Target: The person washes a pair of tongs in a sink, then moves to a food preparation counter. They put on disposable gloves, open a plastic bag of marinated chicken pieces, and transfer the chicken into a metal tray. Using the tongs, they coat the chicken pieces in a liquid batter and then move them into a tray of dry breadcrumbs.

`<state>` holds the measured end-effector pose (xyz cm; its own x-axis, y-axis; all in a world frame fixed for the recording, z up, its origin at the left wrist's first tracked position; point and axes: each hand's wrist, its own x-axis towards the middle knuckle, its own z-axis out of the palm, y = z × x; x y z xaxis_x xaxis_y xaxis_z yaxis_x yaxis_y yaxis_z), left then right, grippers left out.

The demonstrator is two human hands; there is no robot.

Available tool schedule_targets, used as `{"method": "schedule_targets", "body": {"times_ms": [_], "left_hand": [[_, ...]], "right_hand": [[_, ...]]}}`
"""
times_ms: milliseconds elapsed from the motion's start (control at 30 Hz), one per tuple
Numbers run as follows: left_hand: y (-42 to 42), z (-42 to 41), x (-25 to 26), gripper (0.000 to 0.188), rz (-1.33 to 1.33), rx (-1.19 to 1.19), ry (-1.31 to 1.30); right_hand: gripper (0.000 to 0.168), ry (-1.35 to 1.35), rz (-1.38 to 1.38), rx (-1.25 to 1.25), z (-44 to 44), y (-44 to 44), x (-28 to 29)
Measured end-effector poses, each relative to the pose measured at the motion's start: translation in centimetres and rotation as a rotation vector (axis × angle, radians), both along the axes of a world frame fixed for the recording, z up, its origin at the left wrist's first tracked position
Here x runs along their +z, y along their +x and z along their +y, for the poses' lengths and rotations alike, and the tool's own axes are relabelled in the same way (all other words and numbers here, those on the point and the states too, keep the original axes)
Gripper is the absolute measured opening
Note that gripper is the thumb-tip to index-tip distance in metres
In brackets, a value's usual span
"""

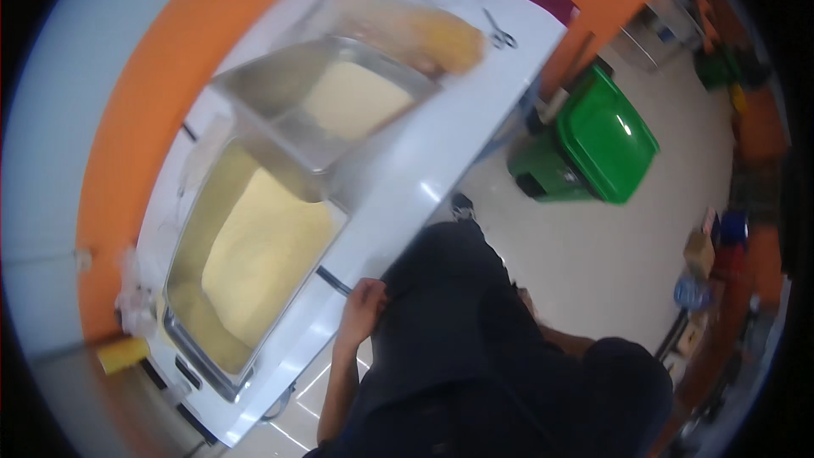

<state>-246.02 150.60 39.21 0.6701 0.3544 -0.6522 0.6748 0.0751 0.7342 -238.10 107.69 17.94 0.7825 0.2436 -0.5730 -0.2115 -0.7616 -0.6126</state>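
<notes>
My left hand (pixel 365 306) is at the near edge of a white table (pixel 407 165), its fingers curled by the end of a dark strip (pixel 334 280) on the tabletop. Whether it grips anything is unclear. Just beyond it, a deep rectangular metal pan (pixel 184 248) holds a mound of pale yellow powder (pixel 267 254). A second metal pan (pixel 254 86) adjoins it, with a smaller heap of pale powder (pixel 356 100) inside. My right arm (pixel 566 340) runs beside my dark clothing; a small part of my right hand (pixel 526 302) shows, mostly hidden by my body.
Behind the second pan lies a clear plastic bag with orange-yellow contents (pixel 445 38), near black scissors (pixel 501 37). A green lidded bin (pixel 607 140) stands on the floor right of the table. Several items, including a cardboard box (pixel 699 253), sit along the far right wall.
</notes>
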Motion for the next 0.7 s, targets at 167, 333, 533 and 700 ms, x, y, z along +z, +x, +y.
{"method": "schedule_targets", "body": {"times_ms": [167,333,533,700], "left_hand": [[-0.1,-0.8,0.1,0.023,-0.012,0.072,-0.04],[1.9,-1.3,1.0,0.022,-0.001,-0.029,-0.03],[8.9,-4.5,1.8,0.031,-0.327,-0.414,0.054],[15.4,-10.3,-0.3,0.057,-0.723,-0.621,0.139]], "right_hand": [[0.023,-0.259,-0.162,0.082,0.2,0.3,-0.4],[0.021,-0.153,-0.266,-0.127,-1.5,0.2,-4.4],[0.013,0.485,0.219,-0.562,3.1,9.3,5.6],[0.011,0.846,0.371,-0.518,13.7,13.5,18.3]]}}
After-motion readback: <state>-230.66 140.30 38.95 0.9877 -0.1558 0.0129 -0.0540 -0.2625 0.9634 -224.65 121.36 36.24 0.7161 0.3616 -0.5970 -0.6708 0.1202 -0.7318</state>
